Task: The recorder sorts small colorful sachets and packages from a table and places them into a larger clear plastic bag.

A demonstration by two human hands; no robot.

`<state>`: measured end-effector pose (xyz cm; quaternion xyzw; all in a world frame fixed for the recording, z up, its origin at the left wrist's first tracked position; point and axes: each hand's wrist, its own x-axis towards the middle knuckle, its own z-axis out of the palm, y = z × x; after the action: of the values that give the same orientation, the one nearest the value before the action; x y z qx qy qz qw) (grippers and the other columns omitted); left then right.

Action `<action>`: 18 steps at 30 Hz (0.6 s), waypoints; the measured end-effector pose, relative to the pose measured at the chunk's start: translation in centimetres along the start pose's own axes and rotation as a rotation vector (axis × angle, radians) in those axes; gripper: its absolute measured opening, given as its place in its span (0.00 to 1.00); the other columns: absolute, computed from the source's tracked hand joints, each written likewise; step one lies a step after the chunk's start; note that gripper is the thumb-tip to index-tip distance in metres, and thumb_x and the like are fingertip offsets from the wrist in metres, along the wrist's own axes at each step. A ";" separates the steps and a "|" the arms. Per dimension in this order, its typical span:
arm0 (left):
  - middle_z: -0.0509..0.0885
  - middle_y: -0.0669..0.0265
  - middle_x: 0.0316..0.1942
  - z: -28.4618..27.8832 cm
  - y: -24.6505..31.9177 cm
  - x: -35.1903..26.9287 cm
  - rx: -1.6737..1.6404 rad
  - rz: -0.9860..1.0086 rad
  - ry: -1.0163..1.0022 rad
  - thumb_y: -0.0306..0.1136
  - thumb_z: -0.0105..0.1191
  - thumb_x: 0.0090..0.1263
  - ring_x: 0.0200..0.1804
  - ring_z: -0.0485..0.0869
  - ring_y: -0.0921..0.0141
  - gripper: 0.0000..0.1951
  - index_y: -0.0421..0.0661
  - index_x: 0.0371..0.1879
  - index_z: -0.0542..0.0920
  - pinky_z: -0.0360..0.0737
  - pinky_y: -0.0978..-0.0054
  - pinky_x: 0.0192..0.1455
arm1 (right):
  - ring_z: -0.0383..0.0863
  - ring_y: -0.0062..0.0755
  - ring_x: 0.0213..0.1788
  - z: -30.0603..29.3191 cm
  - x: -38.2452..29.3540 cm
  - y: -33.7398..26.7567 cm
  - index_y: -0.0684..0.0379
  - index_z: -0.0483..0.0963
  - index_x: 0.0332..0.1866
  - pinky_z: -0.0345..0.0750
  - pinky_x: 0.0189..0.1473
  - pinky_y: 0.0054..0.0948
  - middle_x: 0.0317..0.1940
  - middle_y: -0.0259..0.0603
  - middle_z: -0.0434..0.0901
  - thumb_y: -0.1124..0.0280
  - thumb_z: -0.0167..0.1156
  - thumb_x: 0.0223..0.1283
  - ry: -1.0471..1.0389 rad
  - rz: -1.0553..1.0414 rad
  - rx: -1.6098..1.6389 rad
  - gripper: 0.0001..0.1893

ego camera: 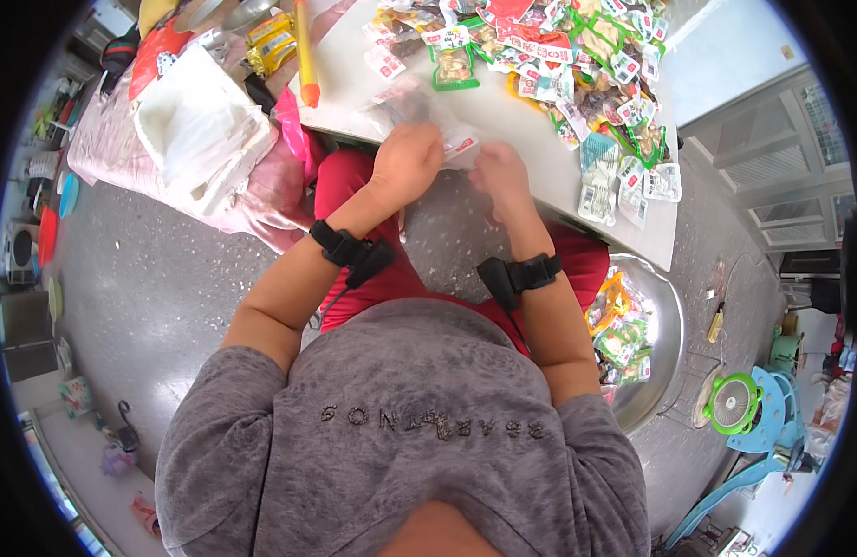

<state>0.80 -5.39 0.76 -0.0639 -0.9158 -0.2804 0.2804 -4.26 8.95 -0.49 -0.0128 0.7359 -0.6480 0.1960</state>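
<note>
My left hand (409,159) is curled at the table's near edge, gripping a clear plastic bag (400,104) that is blurred and spreads over the table. A small packet with a red-and-white label (460,145) lies between my hands, against the clear plastic. Blurred by motion, my right hand (501,174) has bent fingers close to that packet's right end; whether anything is in them cannot be made out. Just beyond, a green-edged snack packet (453,63) rests on the white table (526,157). A large heap of small sealed snack packets (575,59) covers the far right.
A metal basin (669,348) with more packets stands on the floor right of my leg. On the left are a white foam box (199,132), pink cloth (115,157), a yellow tube (305,56) and gold packets (272,45). A green fan (735,404) stands at right.
</note>
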 end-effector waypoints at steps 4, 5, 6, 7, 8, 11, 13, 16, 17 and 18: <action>0.74 0.60 0.28 0.5 -0.2 -0.5 0.005 0.080 0.042 0.23 0.45 0.48 0.33 0.71 0.61 0.03 0.40 0.23 0.71 0.68 0.69 0.38 | 0.72 0.25 0.22 0.1 -0.9 1.6 0.65 0.64 0.39 0.68 0.20 0.19 0.26 0.40 0.71 0.71 0.47 0.46 -0.112 0.110 0.081 0.13; 0.74 0.60 0.28 0.7 -0.2 -0.6 -0.005 0.094 0.064 0.24 0.45 0.48 0.33 0.71 0.61 0.03 0.40 0.22 0.70 0.68 0.70 0.38 | 0.71 0.24 0.21 0.7 -1.2 1.8 0.64 0.63 0.40 0.68 0.20 0.19 0.25 0.39 0.71 0.70 0.47 0.46 -0.124 0.127 0.161 0.14; 0.74 0.60 0.28 0.7 -0.2 -0.7 -0.007 0.093 0.061 0.24 0.45 0.48 0.33 0.71 0.61 0.03 0.40 0.22 0.70 0.68 0.70 0.38 | 0.71 0.24 0.21 1.2 -1.4 1.9 0.64 0.63 0.41 0.68 0.19 0.19 0.25 0.39 0.70 0.70 0.47 0.46 -0.138 0.144 0.240 0.15; 0.74 0.59 0.28 0.8 -0.2 -0.7 -0.016 0.090 0.078 0.24 0.45 0.48 0.33 0.71 0.61 0.03 0.40 0.22 0.70 0.68 0.70 0.38 | 0.71 0.24 0.21 1.4 -1.5 1.8 0.64 0.63 0.41 0.68 0.19 0.19 0.25 0.39 0.70 0.70 0.47 0.46 -0.137 0.147 0.241 0.15; 0.74 0.59 0.28 0.8 -0.2 -0.8 -0.025 0.087 0.095 0.24 0.46 0.48 0.33 0.71 0.60 0.03 0.40 0.22 0.70 0.68 0.70 0.38 | 0.71 0.24 0.20 1.6 -1.5 1.5 0.63 0.62 0.41 0.67 0.19 0.18 0.24 0.38 0.70 0.70 0.47 0.47 -0.116 0.129 0.176 0.15; 0.73 0.58 0.28 0.7 0.0 -0.6 -0.048 0.087 0.103 0.24 0.46 0.48 0.32 0.71 0.60 0.03 0.40 0.22 0.70 0.68 0.70 0.37 | 0.70 0.23 0.18 1.9 -0.2 2.2 0.61 0.62 0.41 0.67 0.18 0.18 0.23 0.38 0.70 0.70 0.46 0.48 -0.169 0.159 0.198 0.14; 0.73 0.58 0.28 0.7 0.0 -0.6 -0.054 0.089 0.096 0.24 0.46 0.48 0.32 0.71 0.60 0.03 0.39 0.21 0.70 0.68 0.70 0.37 | 0.69 0.23 0.17 2.2 0.9 3.0 0.60 0.62 0.41 0.67 0.18 0.18 0.23 0.37 0.70 0.70 0.45 0.48 -0.244 0.208 0.283 0.13; 0.73 0.58 0.27 0.7 -0.1 -0.9 -0.056 0.096 0.088 0.24 0.46 0.48 0.32 0.71 0.60 0.03 0.40 0.21 0.70 0.68 0.70 0.36 | 0.69 0.24 0.16 3.1 1.4 3.2 0.59 0.64 0.36 0.65 0.15 0.17 0.21 0.36 0.70 0.73 0.44 0.48 -0.402 0.251 0.627 0.09; 0.73 0.59 0.27 0.6 -0.2 -1.1 -0.052 0.103 0.087 0.24 0.46 0.47 0.32 0.71 0.60 0.03 0.40 0.21 0.70 0.68 0.70 0.36 | 0.68 0.24 0.15 3.4 1.4 3.1 0.60 0.65 0.33 0.64 0.14 0.17 0.20 0.36 0.69 0.75 0.44 0.47 -0.361 0.236 0.642 0.07; 0.73 0.59 0.27 0.5 -0.3 -1.1 -0.054 0.104 0.089 0.24 0.46 0.47 0.32 0.71 0.60 0.03 0.40 0.21 0.70 0.68 0.70 0.36 | 0.67 0.24 0.15 3.6 1.3 2.7 0.60 0.65 0.29 0.63 0.13 0.16 0.19 0.36 0.69 0.76 0.44 0.46 -0.319 0.219 0.656 0.05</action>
<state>1.37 -5.28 -0.32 -0.1064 -0.8900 -0.2924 0.3331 -3.78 5.62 -3.74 0.0287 0.4467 -0.8142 0.3698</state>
